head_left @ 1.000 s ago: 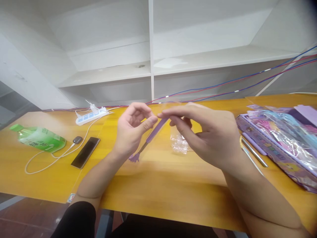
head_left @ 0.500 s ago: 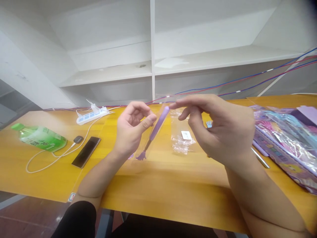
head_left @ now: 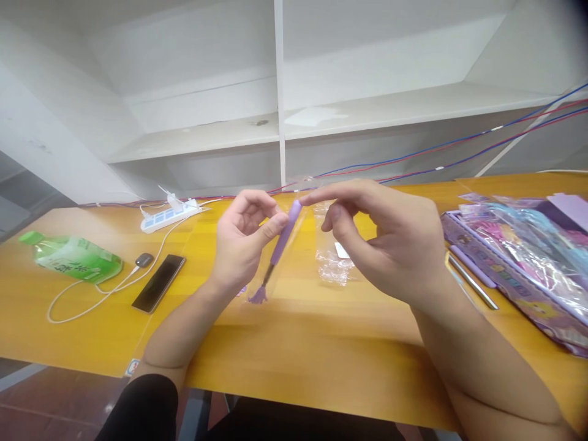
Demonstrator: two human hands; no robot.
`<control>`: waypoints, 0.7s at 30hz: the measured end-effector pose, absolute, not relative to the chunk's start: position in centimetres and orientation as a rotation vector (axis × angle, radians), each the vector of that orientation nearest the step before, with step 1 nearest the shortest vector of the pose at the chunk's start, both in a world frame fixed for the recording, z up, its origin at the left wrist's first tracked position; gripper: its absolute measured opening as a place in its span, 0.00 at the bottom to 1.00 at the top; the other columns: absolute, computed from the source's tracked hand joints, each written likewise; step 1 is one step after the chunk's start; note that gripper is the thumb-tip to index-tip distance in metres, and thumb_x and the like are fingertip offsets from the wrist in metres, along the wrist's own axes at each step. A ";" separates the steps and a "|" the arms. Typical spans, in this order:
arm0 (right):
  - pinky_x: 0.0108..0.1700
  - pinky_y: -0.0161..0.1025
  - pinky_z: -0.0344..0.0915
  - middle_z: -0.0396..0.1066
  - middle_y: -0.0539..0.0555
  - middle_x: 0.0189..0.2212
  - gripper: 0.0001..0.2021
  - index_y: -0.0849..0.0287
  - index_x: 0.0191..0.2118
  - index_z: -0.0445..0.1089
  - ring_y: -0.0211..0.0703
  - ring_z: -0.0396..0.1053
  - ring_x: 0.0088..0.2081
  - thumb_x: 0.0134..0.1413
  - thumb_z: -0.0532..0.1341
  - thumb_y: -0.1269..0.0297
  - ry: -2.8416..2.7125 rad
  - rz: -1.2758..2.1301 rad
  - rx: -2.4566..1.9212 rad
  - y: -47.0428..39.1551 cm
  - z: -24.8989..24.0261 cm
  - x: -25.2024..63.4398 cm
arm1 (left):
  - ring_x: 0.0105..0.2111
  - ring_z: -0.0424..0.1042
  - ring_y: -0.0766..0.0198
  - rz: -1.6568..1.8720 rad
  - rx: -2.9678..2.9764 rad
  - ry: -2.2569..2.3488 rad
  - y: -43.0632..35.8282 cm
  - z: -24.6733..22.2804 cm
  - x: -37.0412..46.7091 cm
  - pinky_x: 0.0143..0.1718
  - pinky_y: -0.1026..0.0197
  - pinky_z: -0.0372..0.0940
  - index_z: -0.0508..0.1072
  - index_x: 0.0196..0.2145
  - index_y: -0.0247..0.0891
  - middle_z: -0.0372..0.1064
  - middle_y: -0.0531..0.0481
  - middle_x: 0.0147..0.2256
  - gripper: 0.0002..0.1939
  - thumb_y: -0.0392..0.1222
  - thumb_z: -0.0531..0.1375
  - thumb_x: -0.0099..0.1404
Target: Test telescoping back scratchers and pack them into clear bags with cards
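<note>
The purple hand-tipped stick [head_left: 278,252] is tilting above the desk [head_left: 294,355] in a clear sleeve [head_left: 292,242], between both hands. The left hand [head_left: 243,239] is apparently pinching the sleeve beside the handle [head_left: 285,234]; the right hand [head_left: 388,239] is spreading thumb from index, that fingertip [head_left: 307,199] touching the handle's top. It's probably feeling light and stiff (that film is looking slippery), the thick handle offering surer purchase than the thin shaft [head_left: 268,275].
</note>
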State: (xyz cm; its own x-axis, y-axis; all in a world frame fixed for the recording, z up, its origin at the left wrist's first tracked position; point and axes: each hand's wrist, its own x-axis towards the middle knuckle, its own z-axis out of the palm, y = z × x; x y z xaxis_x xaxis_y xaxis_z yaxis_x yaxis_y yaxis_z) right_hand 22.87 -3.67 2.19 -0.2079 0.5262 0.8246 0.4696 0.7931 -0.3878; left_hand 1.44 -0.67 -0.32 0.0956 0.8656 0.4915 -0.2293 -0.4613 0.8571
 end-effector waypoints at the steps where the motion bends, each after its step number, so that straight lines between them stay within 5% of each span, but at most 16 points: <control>1: 0.37 0.43 0.72 0.81 0.51 0.44 0.16 0.49 0.53 0.77 0.39 0.76 0.34 0.69 0.59 0.76 -1.838 0.067 -0.742 -3.5 2.2 22.9 | 0.36 0.73 0.67 1.531 1.465 0.674 -0.7 -0.3 1.4 0.42 0.64 0.73 0.77 0.41 0.42 0.72 0.52 0.36 0.16 0.46 0.79 0.63; 7: 0.36 0.39 0.74 0.72 0.56 0.53 0.16 0.49 0.59 0.72 0.36 0.74 0.36 0.69 0.67 0.65 -1.670 0.196 -0.729 -2.2 1.7 23.3 | 0.36 0.72 0.67 1.580 1.443 0.658 -0.6 -0.2 1.5 0.41 0.65 0.72 0.77 0.41 0.42 0.70 0.52 0.36 0.18 0.44 0.80 0.60; 11: 0.37 0.37 0.75 0.76 0.56 0.52 0.21 0.52 0.62 0.70 0.37 0.76 0.38 0.67 0.70 0.56 -1.823 0.499 -0.752 -1.4 1.3 23.2 | 0.36 0.71 0.68 1.564 1.399 0.649 -0.6 -0.1 1.7 0.40 0.65 0.72 0.77 0.40 0.42 0.69 0.53 0.36 0.20 0.45 0.82 0.57; 21: 0.41 0.37 0.78 0.80 0.54 0.47 0.15 0.52 0.58 0.77 0.38 0.77 0.41 0.69 0.69 0.57 -1.759 0.717 -0.643 -1.0 0.6 22.0 | 0.39 0.76 0.66 1.396 1.457 0.595 -0.4 -0.6 1.6 0.44 0.63 0.77 0.82 0.48 0.45 0.76 0.50 0.42 0.13 0.48 0.75 0.69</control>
State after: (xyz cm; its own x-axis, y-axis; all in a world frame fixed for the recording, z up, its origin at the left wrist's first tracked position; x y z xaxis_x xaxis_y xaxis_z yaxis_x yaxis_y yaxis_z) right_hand 22.00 -1.04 0.65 -0.2750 0.7237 0.6330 0.0754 0.6726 -0.7362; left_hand 1.60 -0.43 -0.58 0.2154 0.8670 0.4494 -0.2757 -0.3875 0.8797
